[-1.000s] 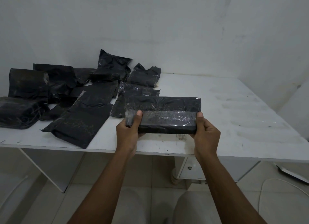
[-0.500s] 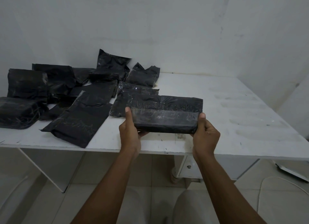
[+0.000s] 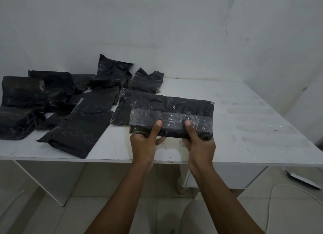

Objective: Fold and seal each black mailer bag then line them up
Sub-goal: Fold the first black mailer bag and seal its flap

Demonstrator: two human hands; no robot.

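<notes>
left grip (image 3: 143, 144), right grip (image 3: 201, 146) | inward off mailer bag (image 3: 174, 106) ends | thumbs (image 3: 158, 125) (seemingly) pressing flap (image 3: 173, 117)

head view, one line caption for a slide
Left hand and right hand hold a folded black bag over the white table, thumbs on its glossy strip; more bags lie at left.

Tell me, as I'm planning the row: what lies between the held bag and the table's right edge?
Head view: only bare, smudged tabletop right of the held bag.
</notes>
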